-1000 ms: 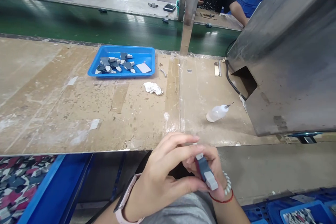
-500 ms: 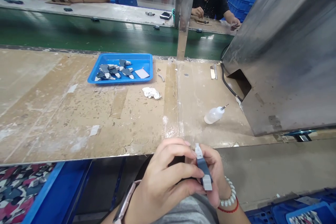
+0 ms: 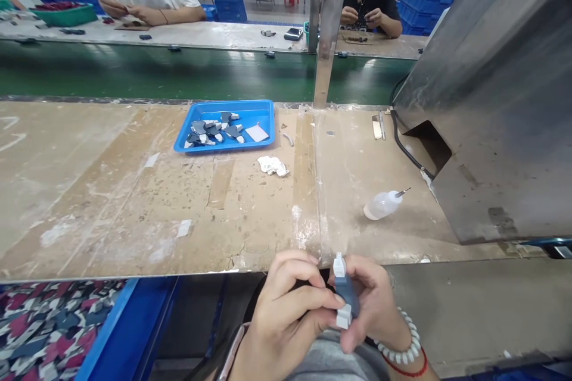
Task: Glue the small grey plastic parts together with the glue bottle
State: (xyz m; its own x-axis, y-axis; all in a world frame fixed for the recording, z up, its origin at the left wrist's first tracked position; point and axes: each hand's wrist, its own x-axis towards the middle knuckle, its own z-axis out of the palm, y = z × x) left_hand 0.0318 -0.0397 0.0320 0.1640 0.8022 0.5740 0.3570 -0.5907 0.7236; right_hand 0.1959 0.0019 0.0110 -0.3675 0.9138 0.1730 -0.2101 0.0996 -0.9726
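Both hands meet just below the near edge of the worn workbench (image 3: 134, 202). My left hand (image 3: 281, 321) and my right hand (image 3: 373, 309) pinch the same small blue-grey part with white ends (image 3: 343, 294), held upright between their fingertips. A white bead bracelet and a red cord circle the right wrist. On the bench, a blue tray (image 3: 226, 126) holds several similar blue-grey pieces. A small clear squeeze bottle with a needle tip (image 3: 383, 205) lies on its side to the right.
A large grey metal machine housing (image 3: 496, 89) fills the right side, with a black cable at its base. A crumpled white scrap (image 3: 273, 165) lies near the tray. A blue bin of mixed parts (image 3: 49, 327) sits lower left. Beyond a green conveyor (image 3: 179, 71), two people work.
The view has shifted so the bench appears lower and to the right. My hands have turned the part more upright and hold it closer to my body.
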